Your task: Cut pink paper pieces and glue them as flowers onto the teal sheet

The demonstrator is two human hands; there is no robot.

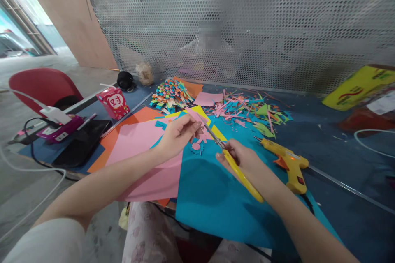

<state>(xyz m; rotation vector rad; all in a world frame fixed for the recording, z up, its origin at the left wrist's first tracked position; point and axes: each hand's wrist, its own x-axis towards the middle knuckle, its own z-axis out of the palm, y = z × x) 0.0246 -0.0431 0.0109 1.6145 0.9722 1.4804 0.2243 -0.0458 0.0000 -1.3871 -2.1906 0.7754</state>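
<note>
My right hand is closed round a pair of scissors with long yellow handles. Their metal blades point up and to the left, close to the fingertips of my left hand. That hand is pinched on a pink paper strip, partly hidden behind the fingers and blades. Below the fingertips, a small blue toothed paper ring with a pink paper piece lies on a large blue sheet. A large pink sheet spreads beneath my left forearm.
Paper scraps and a pile of colourful folded paper pieces lie at the back. A yellow glue gun is on the right. Leftward are a red drink carton, a black tablet-like object and a purple power strip. Perforated metal stands behind.
</note>
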